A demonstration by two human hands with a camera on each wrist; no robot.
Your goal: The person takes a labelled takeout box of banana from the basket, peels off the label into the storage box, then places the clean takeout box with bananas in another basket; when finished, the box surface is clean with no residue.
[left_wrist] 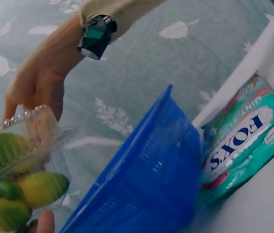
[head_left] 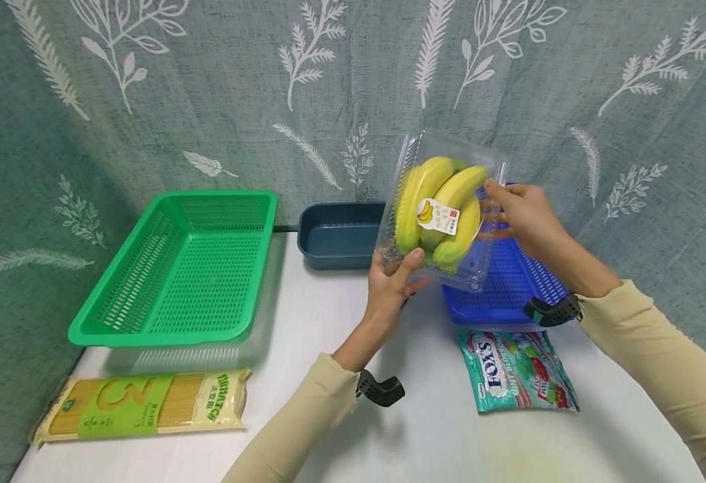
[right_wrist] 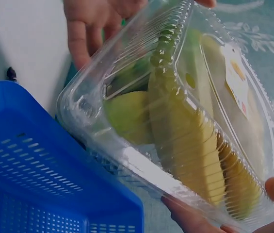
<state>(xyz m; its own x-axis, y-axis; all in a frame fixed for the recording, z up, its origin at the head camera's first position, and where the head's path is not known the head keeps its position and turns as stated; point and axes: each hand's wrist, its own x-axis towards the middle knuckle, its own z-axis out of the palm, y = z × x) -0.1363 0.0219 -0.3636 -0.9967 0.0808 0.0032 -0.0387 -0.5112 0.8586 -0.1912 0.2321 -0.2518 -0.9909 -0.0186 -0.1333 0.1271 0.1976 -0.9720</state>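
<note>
A clear plastic clamshell box (head_left: 491,161) of yellow-green bananas (head_left: 409,215) is held up, tilted, with its labelled lid facing the head camera. My left hand (head_left: 389,288) grips its lower left corner, thumb over the front. On the right edge my right hand (head_left: 524,215) holds it, thumb in front and fingers behind the clear plastic. Below and behind the box stands a blue basket (head_left: 485,312), partly hidden by it. The right wrist view shows the bananas through the ribbed side of the box (right_wrist: 141,165), just above the blue basket (right_wrist: 25,121).
A green basket (head_left: 202,339) stands at the left, with a pack of spaghetti (head_left: 141,406) in front. A dark blue tray (head_left: 340,261) sits at the back middle. A Fox's candy bag (head_left: 518,372) lies before the blue basket. A patterned curtain (head_left: 220,87) hangs behind.
</note>
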